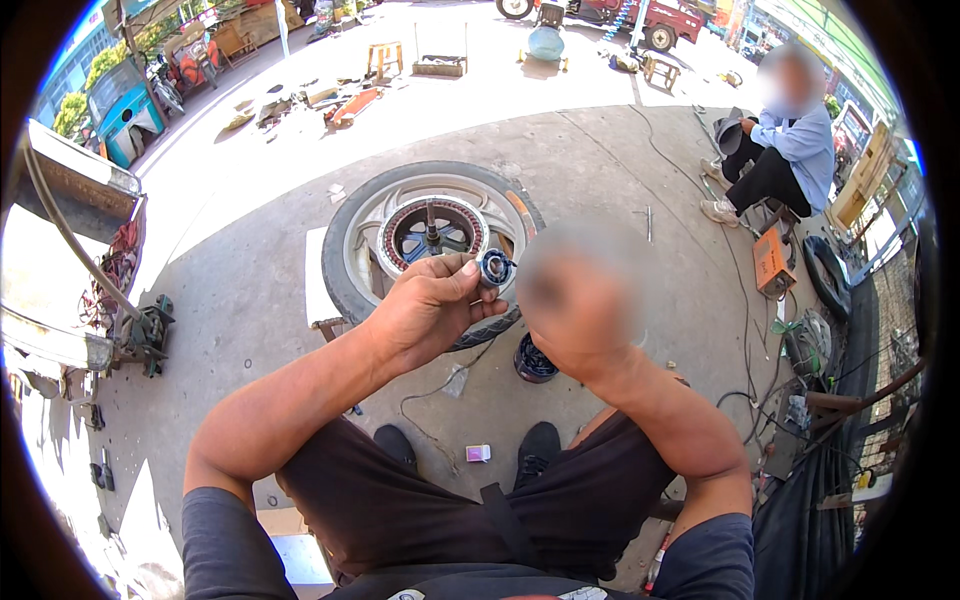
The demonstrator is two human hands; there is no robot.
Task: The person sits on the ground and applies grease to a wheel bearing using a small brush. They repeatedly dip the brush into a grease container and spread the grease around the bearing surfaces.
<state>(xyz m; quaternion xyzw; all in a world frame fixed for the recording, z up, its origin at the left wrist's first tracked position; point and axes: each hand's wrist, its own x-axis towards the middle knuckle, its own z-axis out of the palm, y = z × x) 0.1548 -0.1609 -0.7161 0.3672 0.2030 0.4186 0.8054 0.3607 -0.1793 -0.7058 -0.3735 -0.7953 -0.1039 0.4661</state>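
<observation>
My left hand (437, 305) pinches a small ball bearing (495, 268) between thumb and fingers, its round face turned up. Close beside it on the right is my right hand (585, 310), so blurred that neither its fingers nor anything in them can be made out. A thin dark tip shows between the bearing and that blur. Beyond my hands a spoked wheel with a black tyre (343, 240) lies flat, with a ring of reddish windings in its hub and a shaft (432, 222) standing up. Below my right hand sits a dark tin (535, 362), its contents dark.
A small pink-and-white box (478, 453) lies between my shoes. On the right a person (795, 150) sits near an orange machine (773, 262), with cables on the ground. Metal equipment (145, 335) stands at left. Scattered parts (350, 105) and a wooden stool (385, 58) are farther off.
</observation>
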